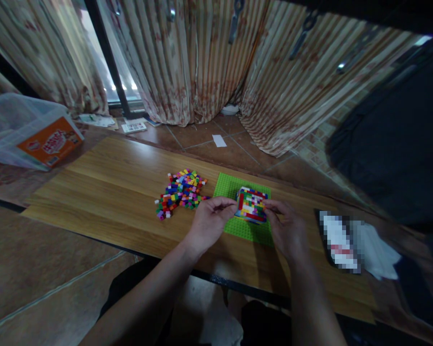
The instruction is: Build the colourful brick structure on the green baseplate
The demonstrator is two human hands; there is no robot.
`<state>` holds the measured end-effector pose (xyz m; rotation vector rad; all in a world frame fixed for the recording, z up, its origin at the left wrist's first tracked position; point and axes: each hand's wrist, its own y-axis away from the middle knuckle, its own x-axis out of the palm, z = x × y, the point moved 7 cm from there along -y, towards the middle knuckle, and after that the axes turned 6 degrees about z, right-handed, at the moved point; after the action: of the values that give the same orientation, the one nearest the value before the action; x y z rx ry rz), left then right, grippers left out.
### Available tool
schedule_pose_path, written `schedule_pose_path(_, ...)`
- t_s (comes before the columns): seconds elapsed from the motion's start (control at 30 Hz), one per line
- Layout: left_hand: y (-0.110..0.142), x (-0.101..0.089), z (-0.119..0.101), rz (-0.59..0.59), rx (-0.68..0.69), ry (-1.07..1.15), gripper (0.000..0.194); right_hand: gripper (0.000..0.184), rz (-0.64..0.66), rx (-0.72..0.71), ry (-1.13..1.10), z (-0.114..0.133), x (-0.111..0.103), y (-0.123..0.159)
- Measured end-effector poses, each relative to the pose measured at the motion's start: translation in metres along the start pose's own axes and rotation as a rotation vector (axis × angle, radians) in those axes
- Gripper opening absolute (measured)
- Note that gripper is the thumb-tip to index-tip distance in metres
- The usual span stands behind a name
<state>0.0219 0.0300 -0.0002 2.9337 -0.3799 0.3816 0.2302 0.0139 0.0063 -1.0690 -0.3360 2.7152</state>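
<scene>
A multicoloured box-like build of toy bricks (251,204) sits on or just above a green studded baseplate (226,181); I cannot tell whether it is attached. Red strips run along parts of its top edges. My left hand (211,218) pinches at its left side, thumb and fingers pressed together. At the opposite side, my right hand (286,226) is closed with its fingertips against the build. Any small brick inside either pinch is hidden. Just left of the baseplate lies a loose pile of small coloured bricks (184,190).
The wooden table (104,192) carries all this. A clear plastic bin (18,127) with an orange label stands at far left. At right lie a dark-edged item with a blurred face (339,242) and white sheets (373,250). Striped curtains (223,62) hang behind.
</scene>
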Motion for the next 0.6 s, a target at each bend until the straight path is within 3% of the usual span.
schedule_pose_path(0.6,0.001,0.001,0.009,0.019,-0.049,-0.015,0.011,0.022,-0.13,0.205,-0.25,-0.015,0.001,0.006)
